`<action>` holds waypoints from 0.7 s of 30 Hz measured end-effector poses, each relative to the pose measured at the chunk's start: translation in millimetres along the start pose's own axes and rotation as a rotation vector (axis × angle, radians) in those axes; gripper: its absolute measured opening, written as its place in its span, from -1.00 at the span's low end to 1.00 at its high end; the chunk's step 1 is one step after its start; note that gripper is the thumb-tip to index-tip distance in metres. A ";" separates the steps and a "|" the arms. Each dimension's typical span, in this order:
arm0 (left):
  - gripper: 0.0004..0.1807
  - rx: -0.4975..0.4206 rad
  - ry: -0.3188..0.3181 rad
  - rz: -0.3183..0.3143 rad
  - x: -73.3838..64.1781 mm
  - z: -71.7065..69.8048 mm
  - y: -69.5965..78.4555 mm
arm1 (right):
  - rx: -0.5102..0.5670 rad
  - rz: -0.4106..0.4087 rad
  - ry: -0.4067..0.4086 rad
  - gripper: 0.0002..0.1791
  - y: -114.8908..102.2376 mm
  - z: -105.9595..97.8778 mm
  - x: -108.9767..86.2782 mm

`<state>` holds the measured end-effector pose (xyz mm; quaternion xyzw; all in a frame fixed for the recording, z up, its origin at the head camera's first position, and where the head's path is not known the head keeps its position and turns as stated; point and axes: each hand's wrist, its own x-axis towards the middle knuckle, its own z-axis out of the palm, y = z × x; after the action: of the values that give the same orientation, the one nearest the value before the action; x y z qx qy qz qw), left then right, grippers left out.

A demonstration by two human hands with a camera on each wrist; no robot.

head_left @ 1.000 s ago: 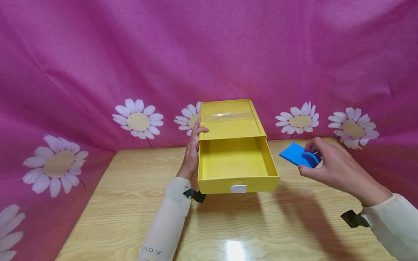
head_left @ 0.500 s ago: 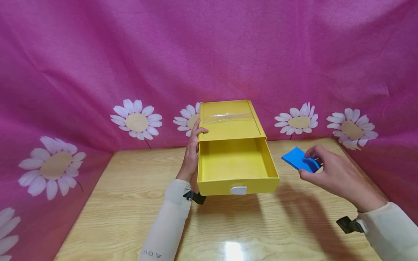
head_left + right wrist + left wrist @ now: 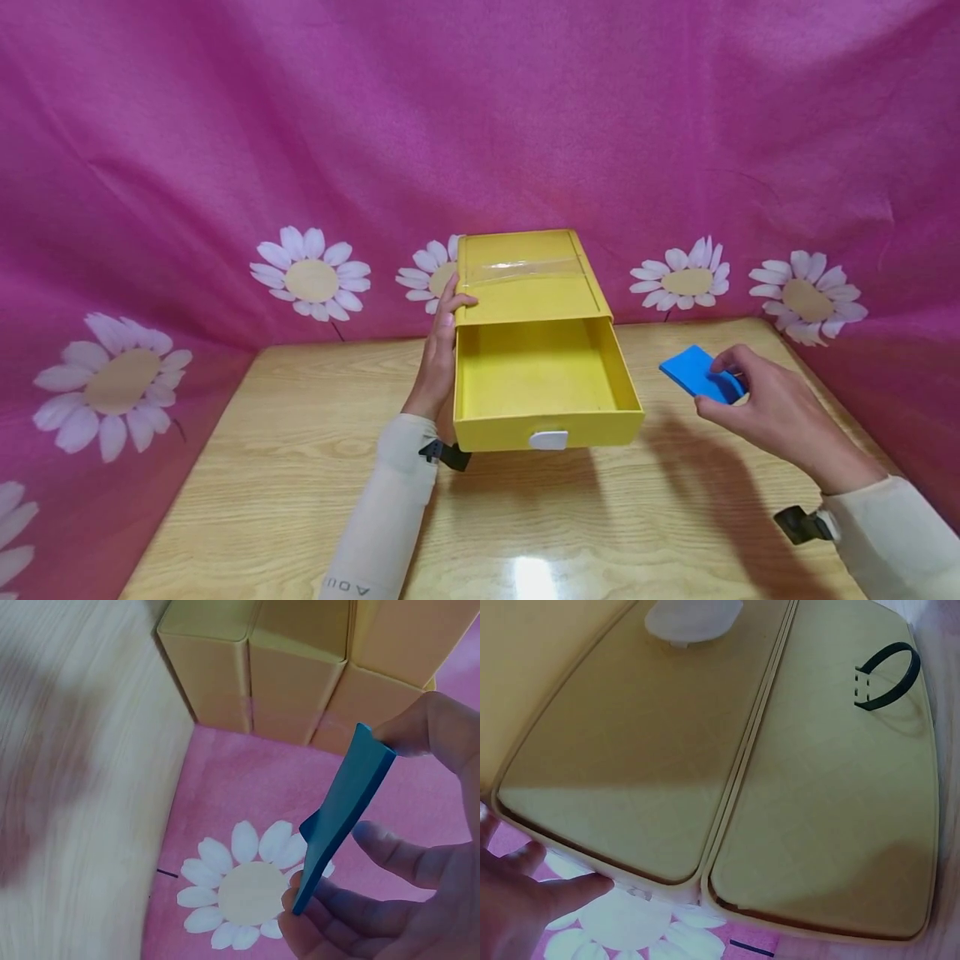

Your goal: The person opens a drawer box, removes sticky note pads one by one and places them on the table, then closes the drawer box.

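Observation:
A yellow drawer unit [image 3: 521,283] stands in the middle of the table in the head view, its top drawer [image 3: 550,429] pulled out with nothing inside. The drawer has a white tab handle [image 3: 548,440]. Along the unit's left side lies my left hand [image 3: 435,358], pressing against it with one digit over the top edge. To the right of the drawer, my right hand [image 3: 768,412] pinches a thin blue slab [image 3: 693,371] above the table. The right wrist view shows this blue slab [image 3: 341,806] edge-on, held at both ends between thumb and fingertips.
A black loop handle [image 3: 900,675] is on the unit's lower front in the left wrist view. Clear tape [image 3: 521,268] crosses the unit's top. Behind the wooden table [image 3: 300,467] hangs a pink flowered cloth [image 3: 525,108].
My right hand has moved down and slightly right with the blue slab. The left hand and the drawer unit stay in place.

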<state>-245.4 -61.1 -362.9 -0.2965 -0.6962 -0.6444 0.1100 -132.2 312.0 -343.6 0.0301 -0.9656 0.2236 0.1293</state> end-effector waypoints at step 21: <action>-0.46 0.175 0.031 0.071 6.8 -9.8 -37.0 | -0.036 0.096 -0.032 -0.29 24.8 9.3 3.2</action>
<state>-273.5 -68.4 -388.6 -0.3004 -0.7370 -0.5813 0.1691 -140.4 330.2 -361.3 -0.0150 -0.9718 0.2115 0.1033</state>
